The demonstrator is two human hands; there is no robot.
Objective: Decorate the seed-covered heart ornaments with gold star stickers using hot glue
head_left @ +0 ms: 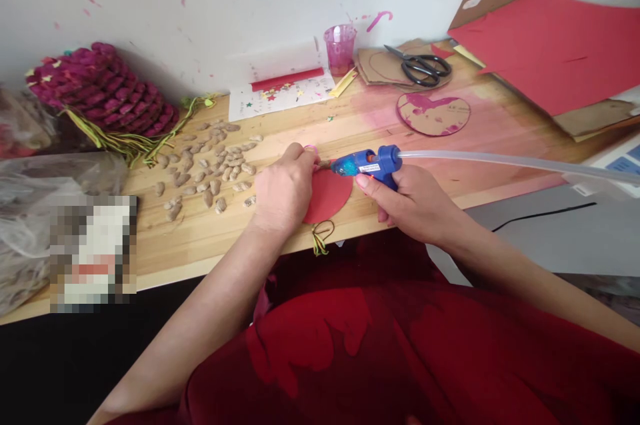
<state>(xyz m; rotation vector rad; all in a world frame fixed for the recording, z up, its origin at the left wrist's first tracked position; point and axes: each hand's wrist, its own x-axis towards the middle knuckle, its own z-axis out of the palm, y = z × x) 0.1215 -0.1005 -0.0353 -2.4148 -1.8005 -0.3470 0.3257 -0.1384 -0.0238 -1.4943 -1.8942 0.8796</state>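
My right hand grips a blue hot glue gun, with a long clear glue stick running out of its back. The gun's nozzle points left, close to the fingertips of my left hand. Those fingers are closed at the upper left edge of a red rounded piece, and what they pinch is hidden. A small pink loop shows beside them. Below the red piece, a green and yellow cord tassel hangs at the table's front edge. Many peanuts lie scattered left of my left hand.
Dark pink peanut-covered pieces with cord tassels are stacked at the left, near plastic bags. Behind are star confetti on paper, a pink-stained cup, scissors and a cardboard heart. Red sheets lie right.
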